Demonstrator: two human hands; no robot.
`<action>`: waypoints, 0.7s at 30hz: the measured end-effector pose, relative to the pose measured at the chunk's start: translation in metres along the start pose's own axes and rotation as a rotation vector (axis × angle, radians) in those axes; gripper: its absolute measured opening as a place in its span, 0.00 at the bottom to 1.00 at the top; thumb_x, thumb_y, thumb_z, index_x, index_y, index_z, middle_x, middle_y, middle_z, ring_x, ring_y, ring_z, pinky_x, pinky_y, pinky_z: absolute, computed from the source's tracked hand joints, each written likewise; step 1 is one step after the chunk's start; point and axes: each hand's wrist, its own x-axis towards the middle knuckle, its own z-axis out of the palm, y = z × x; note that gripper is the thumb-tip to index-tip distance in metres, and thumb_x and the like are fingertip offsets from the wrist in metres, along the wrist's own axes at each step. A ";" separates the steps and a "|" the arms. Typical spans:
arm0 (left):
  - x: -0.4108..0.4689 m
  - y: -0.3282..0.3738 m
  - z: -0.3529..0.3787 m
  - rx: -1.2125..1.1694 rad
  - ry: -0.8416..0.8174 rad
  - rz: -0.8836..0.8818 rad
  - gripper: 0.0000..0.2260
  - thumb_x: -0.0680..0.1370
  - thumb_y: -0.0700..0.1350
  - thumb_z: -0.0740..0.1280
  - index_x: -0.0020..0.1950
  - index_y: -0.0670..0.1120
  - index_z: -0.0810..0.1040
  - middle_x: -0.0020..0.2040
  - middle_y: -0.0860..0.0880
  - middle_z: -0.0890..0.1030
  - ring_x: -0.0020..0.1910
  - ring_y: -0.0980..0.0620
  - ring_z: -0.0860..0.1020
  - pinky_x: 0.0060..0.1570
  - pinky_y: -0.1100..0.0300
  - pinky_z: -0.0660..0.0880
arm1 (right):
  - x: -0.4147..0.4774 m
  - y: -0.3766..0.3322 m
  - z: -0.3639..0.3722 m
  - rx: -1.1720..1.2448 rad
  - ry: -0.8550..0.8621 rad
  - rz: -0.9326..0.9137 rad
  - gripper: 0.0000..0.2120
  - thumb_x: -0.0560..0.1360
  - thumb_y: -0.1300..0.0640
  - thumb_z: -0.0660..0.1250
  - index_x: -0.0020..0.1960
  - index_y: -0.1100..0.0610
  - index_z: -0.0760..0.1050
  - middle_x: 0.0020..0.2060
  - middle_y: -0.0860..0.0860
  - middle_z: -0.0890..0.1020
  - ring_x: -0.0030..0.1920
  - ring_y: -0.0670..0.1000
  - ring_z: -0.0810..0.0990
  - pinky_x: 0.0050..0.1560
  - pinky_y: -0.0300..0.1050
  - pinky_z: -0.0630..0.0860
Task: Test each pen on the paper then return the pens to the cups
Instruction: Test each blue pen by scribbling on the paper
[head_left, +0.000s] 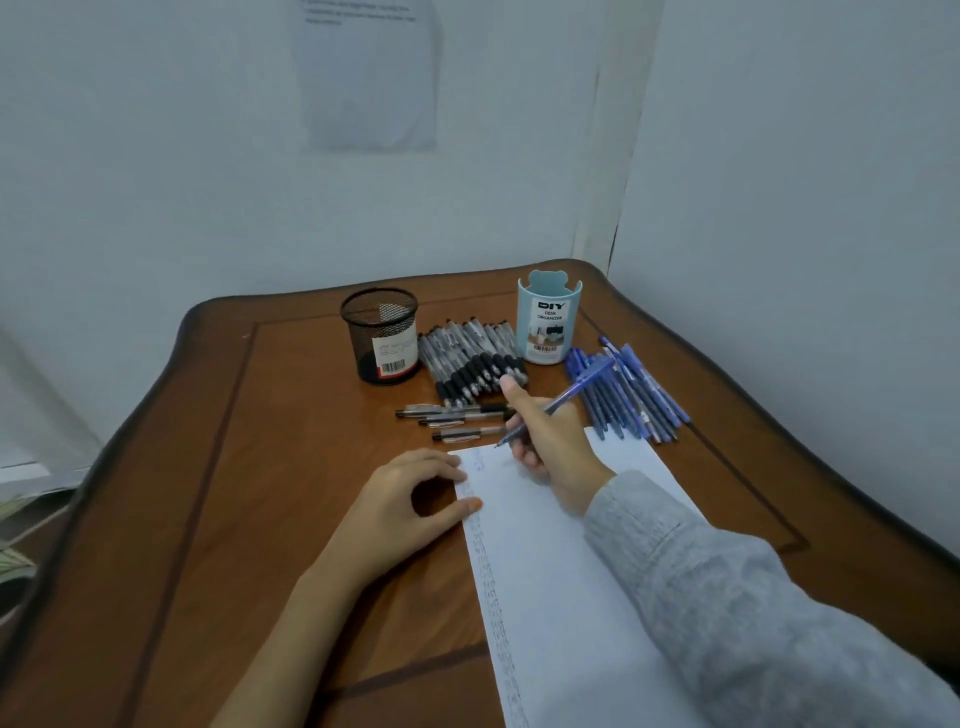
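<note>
Blue pen (571, 392): clamped in right grip (550, 441), fingers curled round barrel, thumb raised, tip on top edge of paper (545, 571). Left grip (410, 499): holds nothing, fingers loosely arched, thumb and fingertip resting on paper's left edge. Paper: white sheet, flat on counter (260, 467), faint marks down left margin. Black mesh cup (382, 338) and pale blue plastic cup (549, 322): upright, far side. Black pens (467, 358) heaped between cups; three black pens (457, 418) apart, nearer paper. Blue pens (634, 395) heaped right of blue cup. Counter: brown wood, glossy.
</note>
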 end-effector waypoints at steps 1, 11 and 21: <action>0.000 0.000 0.000 -0.002 -0.002 0.003 0.23 0.68 0.68 0.64 0.54 0.54 0.81 0.57 0.61 0.78 0.58 0.66 0.73 0.58 0.67 0.72 | 0.002 0.003 0.002 0.006 -0.007 0.003 0.21 0.76 0.44 0.67 0.31 0.57 0.71 0.21 0.53 0.73 0.18 0.47 0.66 0.18 0.34 0.60; 0.001 0.001 0.001 0.002 0.013 -0.008 0.18 0.70 0.62 0.69 0.54 0.52 0.81 0.57 0.59 0.78 0.58 0.65 0.73 0.59 0.66 0.71 | 0.008 0.022 0.015 -0.244 0.037 -0.285 0.23 0.68 0.47 0.76 0.28 0.58 0.67 0.21 0.58 0.76 0.17 0.51 0.68 0.20 0.38 0.65; 0.001 0.001 0.001 -0.001 0.023 -0.025 0.17 0.71 0.57 0.72 0.55 0.49 0.82 0.59 0.56 0.78 0.60 0.63 0.73 0.61 0.62 0.72 | 0.016 0.032 0.015 -0.292 0.038 -0.355 0.22 0.72 0.71 0.64 0.26 0.56 0.60 0.21 0.50 0.65 0.19 0.47 0.71 0.23 0.37 0.67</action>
